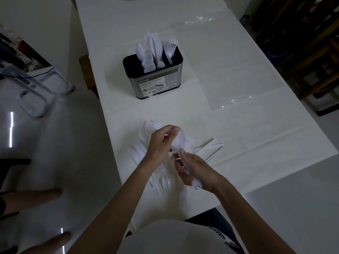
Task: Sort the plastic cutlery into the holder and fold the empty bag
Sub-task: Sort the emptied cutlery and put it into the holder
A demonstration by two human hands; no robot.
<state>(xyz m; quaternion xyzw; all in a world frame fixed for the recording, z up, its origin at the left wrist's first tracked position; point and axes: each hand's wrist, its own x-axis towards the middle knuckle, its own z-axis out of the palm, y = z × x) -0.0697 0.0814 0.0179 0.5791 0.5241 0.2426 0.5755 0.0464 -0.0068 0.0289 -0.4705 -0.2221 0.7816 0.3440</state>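
The only readable text is the brand "Kosso", in pale letters on the grey label (157,83) at the front of the holder (132,77), near the label's 10 o'clock corner. Under it run lines of smaller print, with more print and small pictures toward 3 o'clock, all too small to read. At 5 o'clock in the view, dark clothing (220,233) bears white lettering, cut off and unreadable.
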